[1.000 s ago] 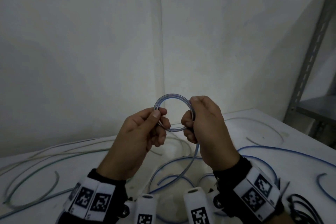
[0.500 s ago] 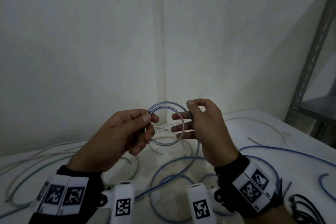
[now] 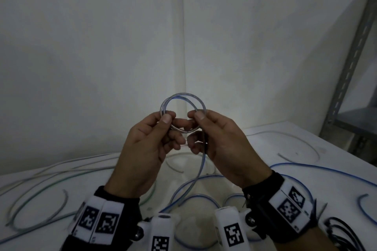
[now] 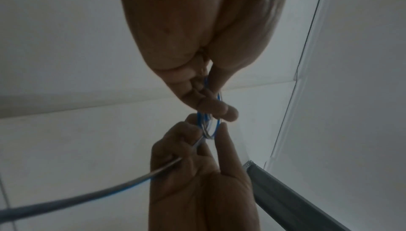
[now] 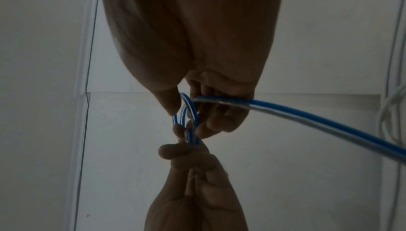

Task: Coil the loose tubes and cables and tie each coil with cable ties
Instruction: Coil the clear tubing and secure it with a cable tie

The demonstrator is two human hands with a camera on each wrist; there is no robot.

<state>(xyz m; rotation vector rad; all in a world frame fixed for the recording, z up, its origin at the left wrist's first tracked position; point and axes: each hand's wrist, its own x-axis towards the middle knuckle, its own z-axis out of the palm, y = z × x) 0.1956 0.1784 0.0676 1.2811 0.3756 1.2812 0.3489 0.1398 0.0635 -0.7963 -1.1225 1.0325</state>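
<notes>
Both hands hold a small coil (image 3: 182, 112) of clear, blue-striped tube up in front of the wall, above the table (image 3: 336, 149). The left hand (image 3: 151, 149) pinches the coil's left side between thumb and fingers; the right hand (image 3: 222, 140) pinches the right side, and the free run of tube (image 3: 201, 171) drops from it to the loose loops lying on the table. To wind well, I judge the left pinch should stay firm on all turns while the right feeds each new loop at the same width, letting the tube roll so it does not twist or spring open. How many turns are made is hard to count, since they overlap. The tube's far end is out of sight. Dark cable ties (image 3: 344, 232), perhaps, sit cut off at the lower right edge.
</notes>
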